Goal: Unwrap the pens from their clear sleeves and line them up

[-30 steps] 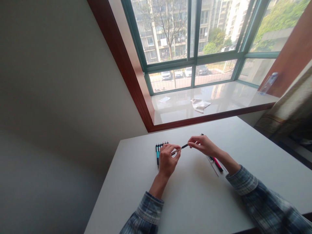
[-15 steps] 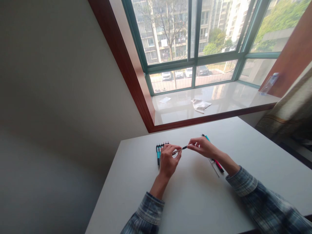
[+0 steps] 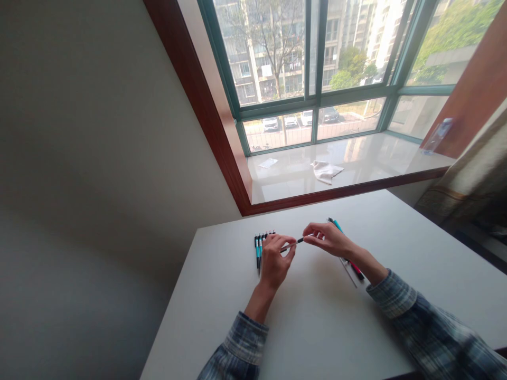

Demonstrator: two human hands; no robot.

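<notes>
My left hand [image 3: 274,261] is closed in a pinch on a slim dark rod [image 3: 288,246] that looks like a pen refill. Across from it, the thumb and fingers of my right hand [image 3: 328,237] pinch the far end of a short black pen piece [image 3: 300,240]. The two pieces line up end to end over the table; whether they are joined is too small to tell. Beside and partly behind my left hand lies a row of several teal and black pens [image 3: 258,252]. Under my right wrist are a red and black pen piece [image 3: 356,270] and a thin grey rod [image 3: 348,272].
A teal pen piece [image 3: 337,224] pokes out beyond my right hand. The white table [image 3: 317,327] meets a window ledge [image 3: 285,182] holding a crumpled cloth [image 3: 326,171], a paper [image 3: 268,163] and a clear bottle [image 3: 438,136]. A curtain [image 3: 455,184] hangs at right.
Hardly anything differs. My right fingers have shifted very slightly left; both hands keep their pinch on the pen pieces.
</notes>
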